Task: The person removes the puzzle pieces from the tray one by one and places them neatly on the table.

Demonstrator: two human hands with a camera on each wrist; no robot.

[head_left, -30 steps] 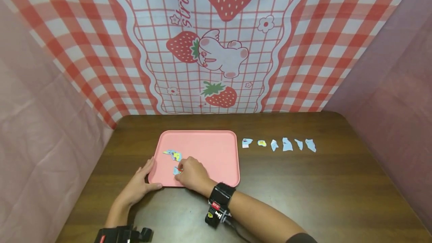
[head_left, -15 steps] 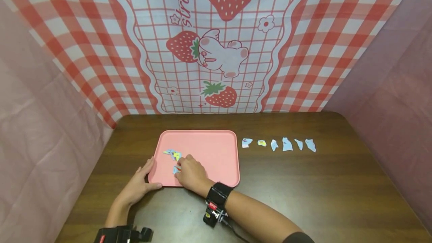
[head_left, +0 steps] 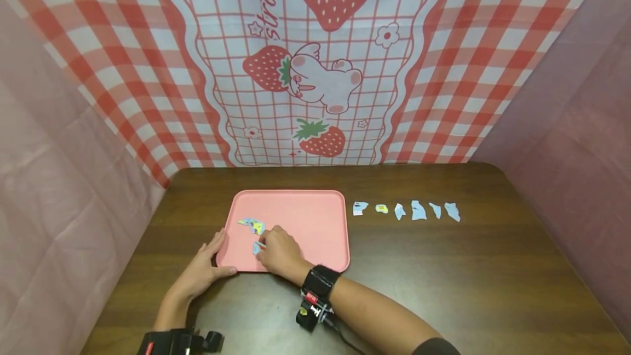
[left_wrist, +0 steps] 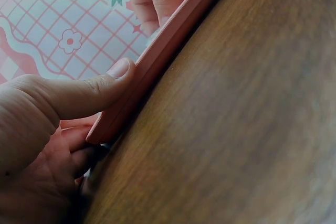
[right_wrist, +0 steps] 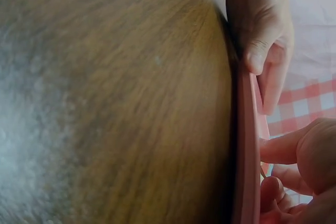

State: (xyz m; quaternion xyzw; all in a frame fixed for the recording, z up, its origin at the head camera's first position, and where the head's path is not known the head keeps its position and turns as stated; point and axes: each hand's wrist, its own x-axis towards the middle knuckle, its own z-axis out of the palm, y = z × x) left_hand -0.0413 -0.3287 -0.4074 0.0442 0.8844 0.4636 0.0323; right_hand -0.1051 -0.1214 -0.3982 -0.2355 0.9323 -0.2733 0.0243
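Observation:
My right hand [head_left: 282, 252] is over the left front part of the pink tray [head_left: 315, 223], its thumb and fingers pinching a small torn paper piece [head_left: 257, 248], light blue with some red. The fingers cover part of that piece. Just beyond it on the tray lie joined scraps of blue and yellow paper [head_left: 256, 227]. My left hand [head_left: 199, 272] grips the tray's front left corner, thumb along the front rim and fingers along the left side. In the left wrist view, the left thumb [left_wrist: 100, 90] presses on the rim.
Right of the tray, several torn paper pieces lie in a row on the brown wooden table [head_left: 443, 278], from a blue and white one [head_left: 360, 209] to a plain blue one [head_left: 452, 211]. Behind the table hangs a strawberry-print checked cloth [head_left: 315, 70].
My right hand and wrist have shifted slightly left, and the pinched paper piece has turned a little under the fingers. My left hand holds still on the tray's corner.

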